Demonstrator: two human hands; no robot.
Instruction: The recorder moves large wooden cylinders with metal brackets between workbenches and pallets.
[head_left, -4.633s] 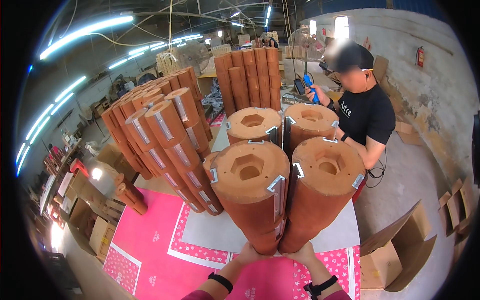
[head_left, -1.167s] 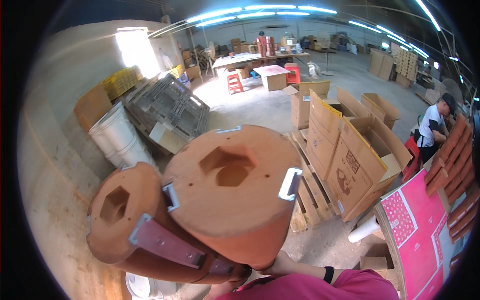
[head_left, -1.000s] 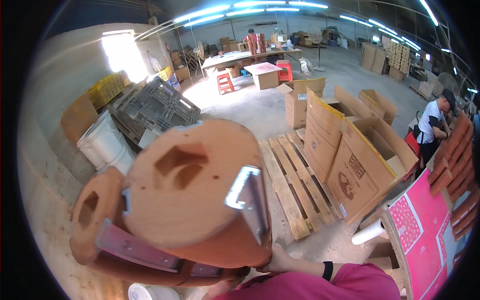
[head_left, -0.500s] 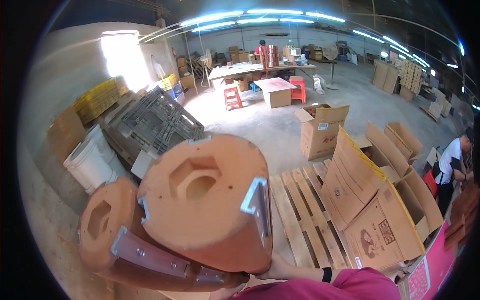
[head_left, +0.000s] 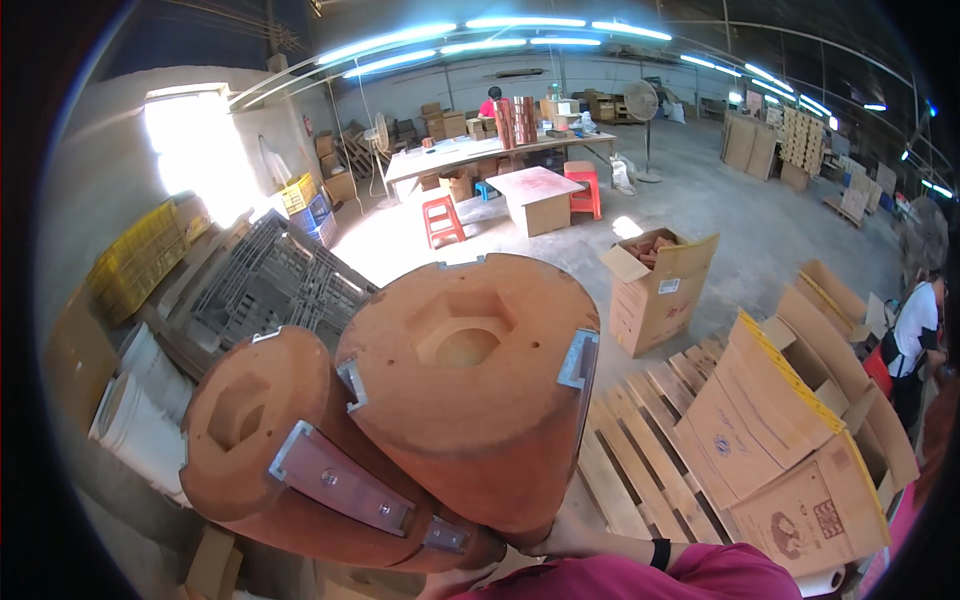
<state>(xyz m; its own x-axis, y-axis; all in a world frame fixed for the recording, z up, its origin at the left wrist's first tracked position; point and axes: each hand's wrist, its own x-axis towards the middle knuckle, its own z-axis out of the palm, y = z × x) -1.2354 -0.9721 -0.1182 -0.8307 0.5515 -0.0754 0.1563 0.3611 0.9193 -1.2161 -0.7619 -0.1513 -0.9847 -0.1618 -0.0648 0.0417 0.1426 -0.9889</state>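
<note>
The right hand [head_left: 562, 538] grasps the lower end of the right column [head_left: 480, 430], a broad terracotta cylinder with a hexagonal recess in its top. The left hand [head_left: 455, 580] is against the bottom of the left column [head_left: 310, 515], apparently bearing it; both columns lean together in front of the body, the left one tilted further to the left.

The lift looks complete: each column seems held up by its lower end alone. Neither has been set down. The wooden pallet [head_left: 645, 460] on the floor to the right bears open cartons [head_left: 755, 425], and the columns are apart from them. Beyond it a taller carton [head_left: 655, 305] already holds reddish pieces [head_left: 648, 248]. More reddish cylinders [head_left: 515, 122] stand on the far tabletop [head_left: 440, 160].

Most fingers of both hands are hidden beneath the columns, and the left forearm is out of sight. What lies deep in the nearer cartons cannot be made out. At the right edge a co-worker [head_left: 915, 325] in a white top is partly cut off.
</note>
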